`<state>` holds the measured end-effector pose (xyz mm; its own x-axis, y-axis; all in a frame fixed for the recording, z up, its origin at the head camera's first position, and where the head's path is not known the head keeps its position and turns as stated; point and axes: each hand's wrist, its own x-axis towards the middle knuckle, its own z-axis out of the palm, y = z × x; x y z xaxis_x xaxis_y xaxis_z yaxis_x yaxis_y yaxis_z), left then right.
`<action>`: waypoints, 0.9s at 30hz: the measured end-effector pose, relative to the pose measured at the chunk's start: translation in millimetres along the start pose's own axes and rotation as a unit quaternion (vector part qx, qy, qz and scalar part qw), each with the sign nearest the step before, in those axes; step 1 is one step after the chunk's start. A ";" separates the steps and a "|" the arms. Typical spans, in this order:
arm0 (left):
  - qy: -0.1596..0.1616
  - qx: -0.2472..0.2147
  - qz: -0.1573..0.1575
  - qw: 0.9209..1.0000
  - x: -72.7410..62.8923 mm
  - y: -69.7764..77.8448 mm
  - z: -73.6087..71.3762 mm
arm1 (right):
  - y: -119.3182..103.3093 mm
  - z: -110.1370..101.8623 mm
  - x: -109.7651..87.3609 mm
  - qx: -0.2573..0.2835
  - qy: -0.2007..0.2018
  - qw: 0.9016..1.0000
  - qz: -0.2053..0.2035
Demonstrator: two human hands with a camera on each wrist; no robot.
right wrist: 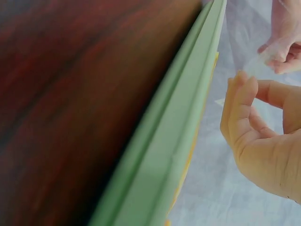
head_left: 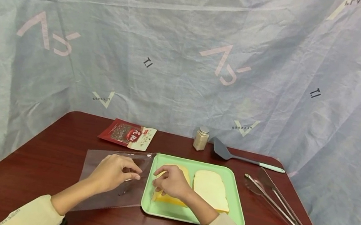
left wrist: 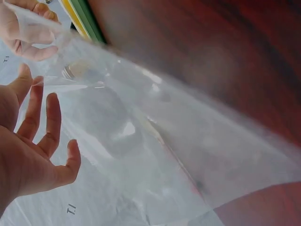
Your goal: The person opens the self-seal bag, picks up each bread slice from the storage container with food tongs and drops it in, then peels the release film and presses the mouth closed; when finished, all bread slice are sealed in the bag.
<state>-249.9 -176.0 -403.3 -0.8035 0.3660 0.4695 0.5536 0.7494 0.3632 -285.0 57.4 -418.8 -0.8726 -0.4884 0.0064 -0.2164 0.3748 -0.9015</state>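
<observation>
L hand [head_left: 109, 174] appears to pinch the clear, thin plastic film, poss. a bag [head_left: 126, 195], w/ its other fingers spread. R hand [head_left: 173, 181] pinches the film's R edge, thumb to fingertips. The 2 pinches prob. keep that edge lifted & spread. Film's mostly over the dark red table [head_left: 25, 167], reaching the L rim of the pale-green rect. tray [head_left: 172, 212], where 2 yellowish bread slices [head_left: 211, 189] sit apart, prob. so they don't stick.
</observation>
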 end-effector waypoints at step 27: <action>0.017 -0.076 0.018 0.997 0.6 -12.1 6.8 | -18.5 -3.4 7.6 -0.287 -0.040 0.925 -0.244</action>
<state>-258.6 -181.0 -412.9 -0.7767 0.3700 0.5097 0.6101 0.6429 0.4630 -289.1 49.5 -400.6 -0.5795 -0.7581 0.2991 -0.7931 0.4402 -0.4210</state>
